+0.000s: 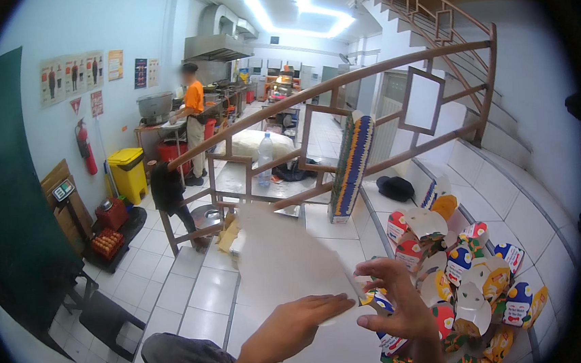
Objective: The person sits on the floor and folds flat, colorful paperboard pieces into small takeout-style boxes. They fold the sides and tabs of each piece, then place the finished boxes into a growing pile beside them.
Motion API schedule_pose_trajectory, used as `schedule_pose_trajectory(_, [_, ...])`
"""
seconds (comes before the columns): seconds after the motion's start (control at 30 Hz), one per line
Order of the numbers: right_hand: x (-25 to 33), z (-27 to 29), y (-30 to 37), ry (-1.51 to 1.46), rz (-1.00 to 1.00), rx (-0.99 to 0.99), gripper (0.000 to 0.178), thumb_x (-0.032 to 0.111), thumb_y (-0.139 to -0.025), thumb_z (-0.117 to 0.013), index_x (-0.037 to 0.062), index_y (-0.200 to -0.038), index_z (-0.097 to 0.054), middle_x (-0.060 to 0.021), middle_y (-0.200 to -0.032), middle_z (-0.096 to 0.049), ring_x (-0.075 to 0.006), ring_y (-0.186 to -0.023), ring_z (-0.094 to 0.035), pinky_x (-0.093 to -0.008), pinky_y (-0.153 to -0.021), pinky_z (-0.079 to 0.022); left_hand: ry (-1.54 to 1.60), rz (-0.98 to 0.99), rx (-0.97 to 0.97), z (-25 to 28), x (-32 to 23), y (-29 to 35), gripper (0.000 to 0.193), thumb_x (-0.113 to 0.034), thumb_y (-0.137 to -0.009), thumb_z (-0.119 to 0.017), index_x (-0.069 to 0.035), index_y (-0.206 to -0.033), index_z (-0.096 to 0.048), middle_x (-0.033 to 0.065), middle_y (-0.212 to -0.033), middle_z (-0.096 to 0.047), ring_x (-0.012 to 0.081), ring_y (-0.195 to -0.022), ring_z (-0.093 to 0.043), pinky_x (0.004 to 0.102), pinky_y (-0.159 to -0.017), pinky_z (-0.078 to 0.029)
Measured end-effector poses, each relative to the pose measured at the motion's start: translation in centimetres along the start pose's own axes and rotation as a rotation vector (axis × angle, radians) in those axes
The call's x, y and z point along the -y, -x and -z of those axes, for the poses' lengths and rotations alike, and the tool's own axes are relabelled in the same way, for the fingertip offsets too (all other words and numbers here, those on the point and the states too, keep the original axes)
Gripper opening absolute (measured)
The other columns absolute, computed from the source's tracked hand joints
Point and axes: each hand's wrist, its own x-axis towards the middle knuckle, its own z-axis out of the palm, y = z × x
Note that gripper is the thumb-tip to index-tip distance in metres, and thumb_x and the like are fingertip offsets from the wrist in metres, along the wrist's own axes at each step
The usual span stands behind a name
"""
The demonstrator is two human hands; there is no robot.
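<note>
A large white paperboard sheet (282, 250) with a curved right edge spreads out in front of me. My left hand (298, 325) lies across its lower part, fingers stretched out flat and close together; the thumb is hidden. Just to the right, my right hand (401, 306) is raised with fingers bent and apart, and nothing shows between them. Beside and behind that hand is a heap of folded food cartons (459, 264), printed in red, blue, yellow and green with white insides.
White tiled steps surround me. A brown metal railing (265, 115) crosses ahead, with a tall stack of flat cartons (354, 166) against it. A dark cap (396, 188) lies right of that stack. Beyond are a water bottle (265, 157) on a table and a person in orange (193, 99).
</note>
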Motion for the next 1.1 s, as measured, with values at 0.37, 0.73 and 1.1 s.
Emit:
schedule_pose_trajectory(0.37, [-5.3, -2.7, 1.3, 0.078, -0.281, -0.743, 0.053, 0.001, -0.084, -0.058, -0.0014, -0.134, -0.04, -0.0206, -0.128, -0.049, -0.0277, -0.121, -0.049, -0.0373, -0.105, -0.034, -0.235, -0.472, -0.639, -2.5, -3.1, 0.6, 0.025, -0.017, -0.091, -0.062, -0.006, -0.113, -0.059, 0.0132, -0.111, -0.062, 0.0249, -0.108, -0.061, 0.0418, -0.089, -0.052])
schedule_pose_trajectory(0.73, [-5.6, -4.9, 2.4, -0.697, -0.283, -0.492, 0.049, 0.005, -0.087, -0.064, 0.007, -0.129, -0.039, -0.0192, -0.129, -0.048, -0.0246, -0.118, -0.051, -0.0352, -0.097, -0.046, 0.534, 0.035, -0.239, 0.4, 0.6, 0.0, 0.1, -0.029, -0.071, -0.085, -0.009, -0.147, -0.024, 0.0206, -0.144, -0.031, 0.0316, -0.129, -0.042, 0.0363, -0.093, -0.052])
schedule_pose_trajectory(1.1, [0.6, -0.5, 2.6, -0.39, -0.3, -0.289, 0.048, 0.018, -0.081, -0.076, -0.0049, -0.118, -0.057, -0.0149, -0.11, -0.066, -0.0213, -0.104, -0.063, -0.0336, -0.093, -0.049, -0.248, -0.147, -0.319, -0.4, -0.9, -0.9, 0.068, -0.039, -0.077, -0.078, -0.028, -0.138, -0.049, 0.0184, -0.142, -0.036, 0.04, -0.135, -0.031, 0.0616, -0.108, -0.022])
